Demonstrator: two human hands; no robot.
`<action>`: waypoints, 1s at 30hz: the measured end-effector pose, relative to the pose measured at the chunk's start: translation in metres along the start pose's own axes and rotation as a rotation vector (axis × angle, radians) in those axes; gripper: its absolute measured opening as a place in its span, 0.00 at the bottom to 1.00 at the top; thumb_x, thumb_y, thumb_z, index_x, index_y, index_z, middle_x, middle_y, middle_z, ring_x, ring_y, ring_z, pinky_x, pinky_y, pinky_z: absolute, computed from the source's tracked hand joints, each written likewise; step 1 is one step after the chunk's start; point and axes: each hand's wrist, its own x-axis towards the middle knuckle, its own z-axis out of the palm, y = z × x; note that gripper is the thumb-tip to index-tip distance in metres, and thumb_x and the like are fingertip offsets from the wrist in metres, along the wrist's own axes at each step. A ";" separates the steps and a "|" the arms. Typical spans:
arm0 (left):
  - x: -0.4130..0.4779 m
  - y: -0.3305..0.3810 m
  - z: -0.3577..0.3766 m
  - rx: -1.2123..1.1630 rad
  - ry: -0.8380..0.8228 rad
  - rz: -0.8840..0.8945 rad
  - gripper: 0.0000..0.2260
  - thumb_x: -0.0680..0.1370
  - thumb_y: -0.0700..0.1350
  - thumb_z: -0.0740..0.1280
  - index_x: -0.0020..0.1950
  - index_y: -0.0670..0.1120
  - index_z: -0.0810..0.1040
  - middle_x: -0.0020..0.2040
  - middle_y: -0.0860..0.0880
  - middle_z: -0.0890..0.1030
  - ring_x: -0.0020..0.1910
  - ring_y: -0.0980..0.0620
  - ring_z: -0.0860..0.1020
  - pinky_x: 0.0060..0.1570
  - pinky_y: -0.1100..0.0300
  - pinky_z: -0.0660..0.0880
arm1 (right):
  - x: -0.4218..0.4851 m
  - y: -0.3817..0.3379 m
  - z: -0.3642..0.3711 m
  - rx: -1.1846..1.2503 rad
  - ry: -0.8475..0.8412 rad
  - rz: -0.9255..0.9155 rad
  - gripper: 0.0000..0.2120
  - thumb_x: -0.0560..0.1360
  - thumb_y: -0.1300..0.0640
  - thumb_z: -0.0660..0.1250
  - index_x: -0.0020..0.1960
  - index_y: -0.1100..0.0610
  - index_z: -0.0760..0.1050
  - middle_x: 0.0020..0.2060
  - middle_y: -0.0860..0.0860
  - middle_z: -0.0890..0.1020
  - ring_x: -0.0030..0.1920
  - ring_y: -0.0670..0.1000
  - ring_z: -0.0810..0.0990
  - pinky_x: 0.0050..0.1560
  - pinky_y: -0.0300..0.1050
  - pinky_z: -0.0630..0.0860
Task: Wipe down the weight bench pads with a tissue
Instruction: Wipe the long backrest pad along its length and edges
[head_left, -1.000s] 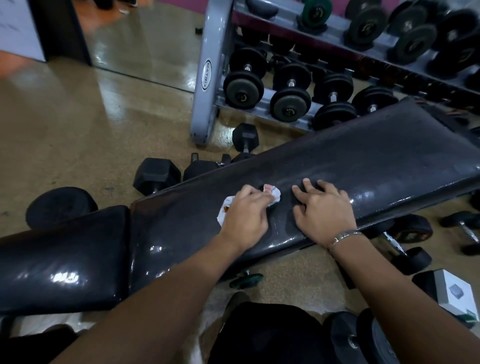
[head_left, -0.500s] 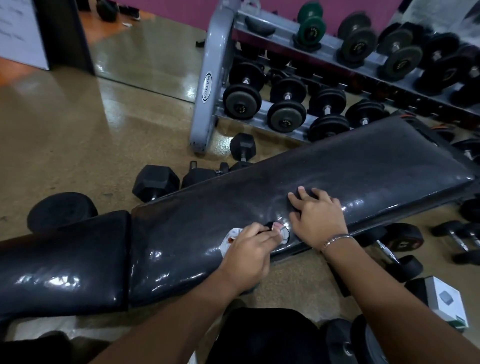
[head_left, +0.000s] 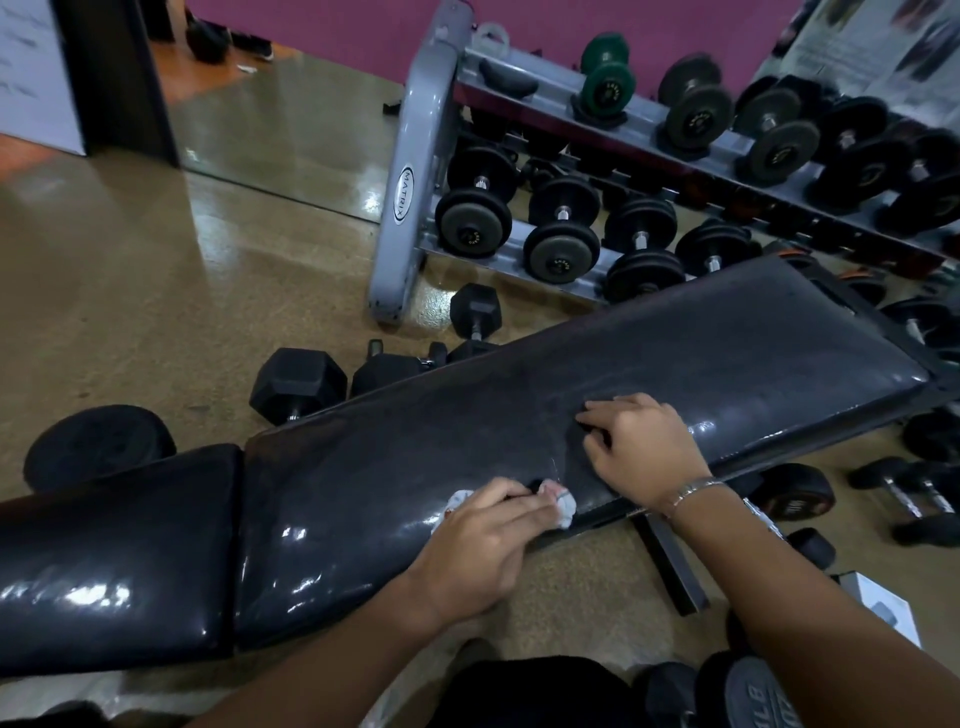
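A long black back pad (head_left: 675, 364) of the weight bench runs across the view, with the shorter seat pad (head_left: 114, 551) at its left end. My left hand (head_left: 483, 540) presses a crumpled white tissue (head_left: 561, 501) with red marks onto the back pad's near edge, fingers curled over it. My right hand (head_left: 639, 447) rests on the pad just right of it, fingers bent, a metal bracelet on the wrist. Most of the tissue is hidden under my left hand.
A grey dumbbell rack (head_left: 410, 197) stands behind the bench, loaded with several dumbbells. Hex dumbbells (head_left: 296, 384) lie on the floor behind the pad; round ones (head_left: 789, 491) lie under and right of it. A white box (head_left: 883, 613) sits at lower right.
My left hand has dragged the tissue from the middle of the back pad toward me, down to its near edge. My right hand stayed on the pad.
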 end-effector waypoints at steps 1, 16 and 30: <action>0.007 -0.003 -0.003 -0.030 0.032 -0.046 0.17 0.78 0.32 0.65 0.64 0.47 0.81 0.63 0.55 0.81 0.56 0.49 0.77 0.52 0.50 0.78 | 0.001 0.005 0.000 0.024 0.047 -0.019 0.15 0.74 0.53 0.62 0.59 0.48 0.80 0.58 0.45 0.82 0.60 0.53 0.76 0.58 0.50 0.73; 0.159 -0.114 0.014 0.108 0.029 -0.469 0.13 0.80 0.36 0.64 0.60 0.44 0.83 0.60 0.48 0.84 0.60 0.46 0.77 0.59 0.48 0.77 | -0.002 0.034 0.022 -0.023 0.229 -0.088 0.15 0.73 0.46 0.61 0.55 0.46 0.81 0.49 0.45 0.78 0.49 0.52 0.77 0.50 0.50 0.72; 0.132 -0.092 0.028 0.086 0.070 -0.497 0.13 0.80 0.34 0.62 0.60 0.40 0.83 0.53 0.46 0.85 0.55 0.44 0.76 0.63 0.53 0.72 | -0.002 0.031 0.023 0.014 0.238 -0.052 0.16 0.72 0.47 0.61 0.55 0.46 0.82 0.50 0.45 0.79 0.49 0.53 0.78 0.49 0.51 0.72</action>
